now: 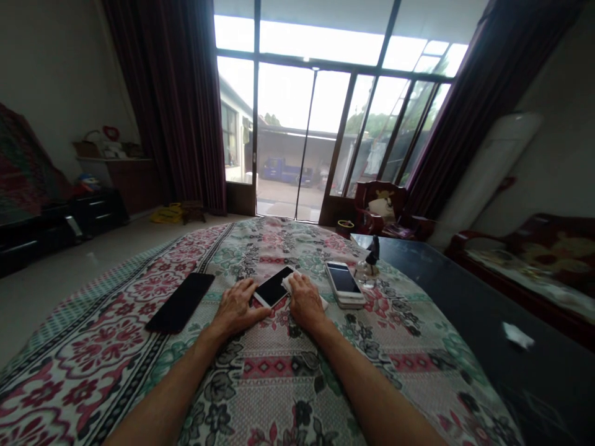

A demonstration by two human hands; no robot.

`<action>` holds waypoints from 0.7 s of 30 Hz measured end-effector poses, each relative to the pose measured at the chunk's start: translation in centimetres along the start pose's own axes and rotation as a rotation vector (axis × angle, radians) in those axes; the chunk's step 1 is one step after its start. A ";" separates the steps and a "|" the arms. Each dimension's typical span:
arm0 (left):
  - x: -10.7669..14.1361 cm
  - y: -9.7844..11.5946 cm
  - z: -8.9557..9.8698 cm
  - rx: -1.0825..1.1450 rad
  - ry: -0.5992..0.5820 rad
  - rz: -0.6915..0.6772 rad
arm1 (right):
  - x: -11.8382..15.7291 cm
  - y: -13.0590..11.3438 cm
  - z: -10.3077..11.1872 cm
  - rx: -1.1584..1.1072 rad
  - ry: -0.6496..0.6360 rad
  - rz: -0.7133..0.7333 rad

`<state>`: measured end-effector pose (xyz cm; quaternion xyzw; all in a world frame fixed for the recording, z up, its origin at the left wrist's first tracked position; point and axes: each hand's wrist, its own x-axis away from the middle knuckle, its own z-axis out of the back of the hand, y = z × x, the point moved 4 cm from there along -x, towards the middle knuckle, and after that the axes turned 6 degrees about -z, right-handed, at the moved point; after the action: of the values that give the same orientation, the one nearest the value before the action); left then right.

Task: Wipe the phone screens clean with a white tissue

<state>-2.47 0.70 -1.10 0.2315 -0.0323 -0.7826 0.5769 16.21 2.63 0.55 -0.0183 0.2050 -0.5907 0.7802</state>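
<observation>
A white smartphone [273,287] with a dark screen lies tilted on the patterned tablecloth [274,396], between my hands. My left hand [236,306] rests at the phone's lower left edge, palm down, with the thumb stretched away from the other fingers. My right hand [305,301] is closed over a white tissue [287,284] and presses it on the phone's right end. More of the tissue shows beside the palm. To the left lies a larger black phone [181,302]. Right of my right hand is a white phone [343,278], on top of what looks like another one.
A small black-topped object [372,253] on a clear base stands beyond the phones at right. A dark table [469,310] adjoins on the right, with a crumpled white tissue [517,336] on it. Beyond are a wooden chair [360,201], a wooden sofa [542,229] and glass doors [297,142].
</observation>
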 end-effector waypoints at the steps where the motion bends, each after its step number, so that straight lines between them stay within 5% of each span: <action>1: 0.0 0.0 0.1 0.000 0.005 -0.003 | 0.0 -0.1 0.1 0.001 -0.001 0.012; 12: 0.6 0.9 1.2 0.129 0.119 -0.196 | 0.6 -1.3 0.4 -0.061 -0.053 0.146; 21: 0.9 1.0 0.9 0.165 0.167 -0.180 | 2.0 -2.6 0.3 -0.111 -0.094 0.200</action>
<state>-2.16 -0.69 -0.31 0.3445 -0.0274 -0.8039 0.4841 14.35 -0.07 0.96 -0.0687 0.2014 -0.4963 0.8416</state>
